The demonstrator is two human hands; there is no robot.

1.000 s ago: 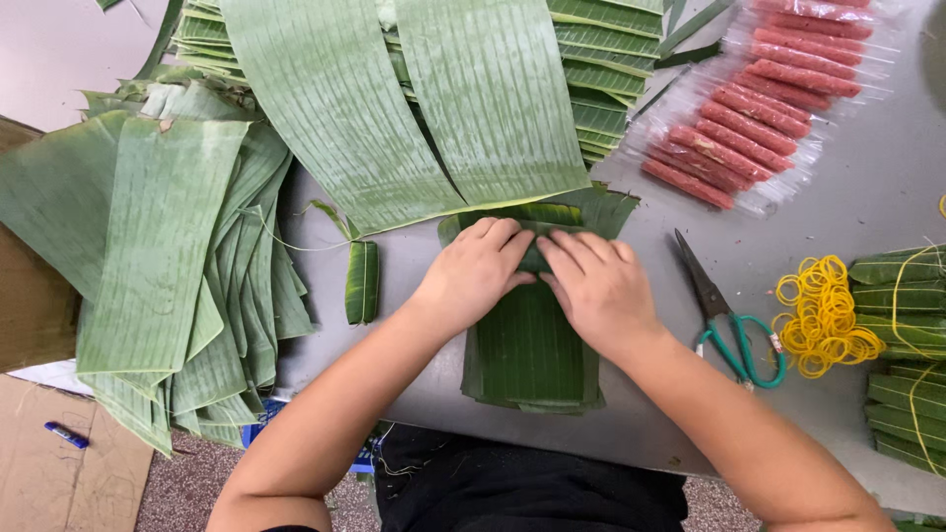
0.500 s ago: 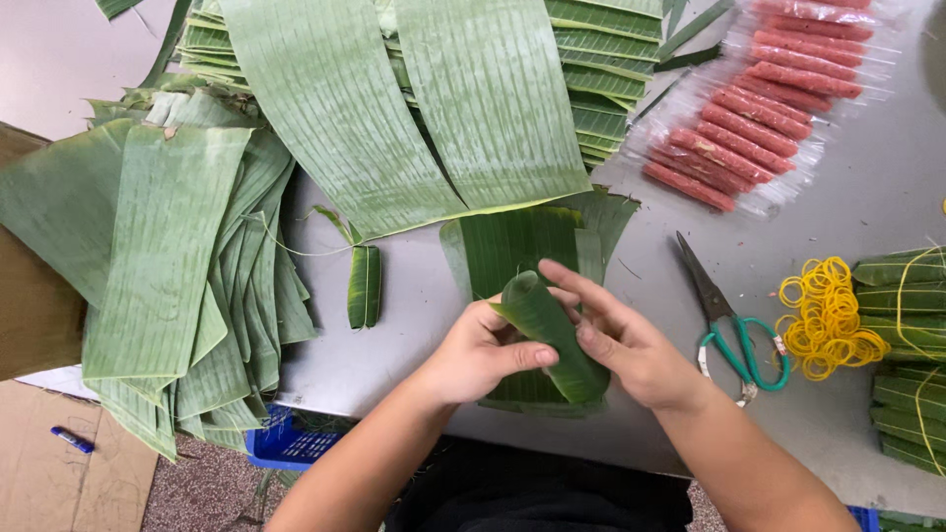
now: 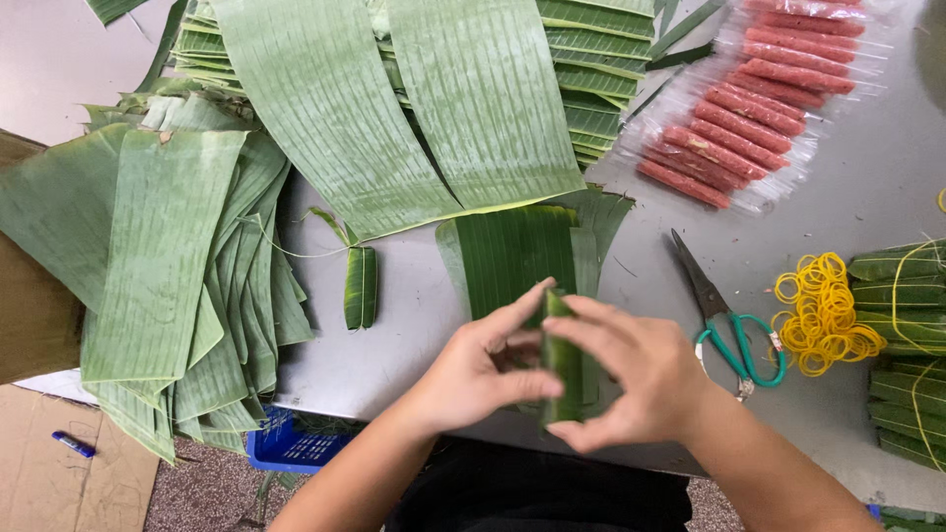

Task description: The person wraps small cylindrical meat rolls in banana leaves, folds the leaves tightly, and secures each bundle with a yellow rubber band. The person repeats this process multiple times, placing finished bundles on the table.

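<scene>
Stacked banana leaves (image 3: 168,286) are spread at left of frame. A small folded leaf strip (image 3: 361,287) lies left of centre on the grey table (image 3: 394,345). At lower centre, an upright leaf-wrapped roll (image 3: 563,365) is pinched by left hand (image 3: 471,372) and right hand (image 3: 636,379), fingers closed on it. Scissors (image 3: 724,320), yellow rubber bands (image 3: 820,315) are noted at right.

clear plastic packs of red sausages (image 3: 759,118), table's far right
</scene>
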